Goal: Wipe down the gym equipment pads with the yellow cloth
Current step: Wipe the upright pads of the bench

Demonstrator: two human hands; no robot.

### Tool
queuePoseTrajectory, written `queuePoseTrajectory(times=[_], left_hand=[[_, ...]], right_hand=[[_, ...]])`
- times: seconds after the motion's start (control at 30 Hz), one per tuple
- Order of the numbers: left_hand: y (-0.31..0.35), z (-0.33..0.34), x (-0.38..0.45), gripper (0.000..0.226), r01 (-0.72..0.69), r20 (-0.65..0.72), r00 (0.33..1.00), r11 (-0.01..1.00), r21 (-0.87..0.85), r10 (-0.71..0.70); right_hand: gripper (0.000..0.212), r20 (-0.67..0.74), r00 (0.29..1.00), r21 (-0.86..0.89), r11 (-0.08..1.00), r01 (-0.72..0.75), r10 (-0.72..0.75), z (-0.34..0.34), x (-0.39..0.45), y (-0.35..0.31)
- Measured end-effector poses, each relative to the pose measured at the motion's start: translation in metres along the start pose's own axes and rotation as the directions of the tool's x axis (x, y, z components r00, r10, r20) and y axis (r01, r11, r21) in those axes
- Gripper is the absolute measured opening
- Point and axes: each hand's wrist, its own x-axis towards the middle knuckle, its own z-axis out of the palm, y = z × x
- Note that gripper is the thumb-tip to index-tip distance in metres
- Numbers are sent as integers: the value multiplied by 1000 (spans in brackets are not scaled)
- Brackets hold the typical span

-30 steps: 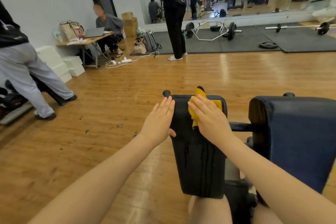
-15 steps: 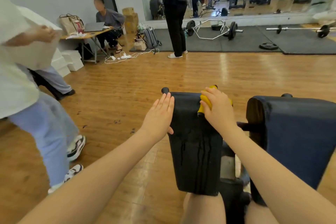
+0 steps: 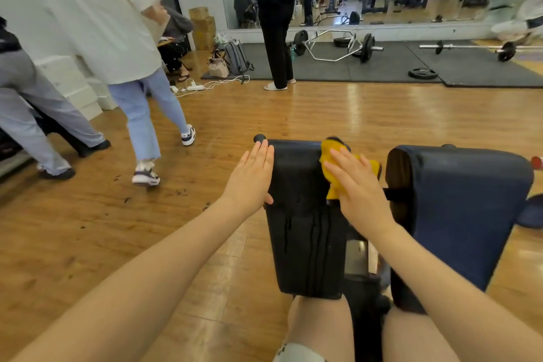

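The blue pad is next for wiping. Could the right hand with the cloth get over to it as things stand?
Probably yes. The right hand presses the cloth on the black pad, and the blue pad stands just to its right, with only an open gap between.

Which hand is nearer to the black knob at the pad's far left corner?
Left. The left hand has its fingertips just below the knob; the right hand presses the yellow cloth farther right.

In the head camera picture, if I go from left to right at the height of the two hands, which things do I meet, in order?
Wooden floor → left hand → black pad → yellow cloth under the right hand → blue pad.
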Motion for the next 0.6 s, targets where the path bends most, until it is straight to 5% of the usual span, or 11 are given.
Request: queuePoseTrajectory(times=[0.13, 0.4, 0.5, 0.6], left_hand=[[5, 1, 1, 111, 19, 8, 1000, 1000, -15, -19], [5, 5, 1, 109, 40, 5, 999, 996, -79, -40], [5, 6, 0, 108, 37, -2, 999, 993, -109, -38], [6, 7, -1, 108, 43, 7, 999, 991, -123, -43]], right_hand=[[57, 173, 985, -78, 997, 28, -14, 11, 26, 22], [45, -27, 994, 79, 991, 108, -106, 21, -6, 21], [44, 100, 968, 18, 973, 232, -232, 25, -61, 19], [74, 356, 914, -39, 974, 222, -194, 33, -117, 7]])
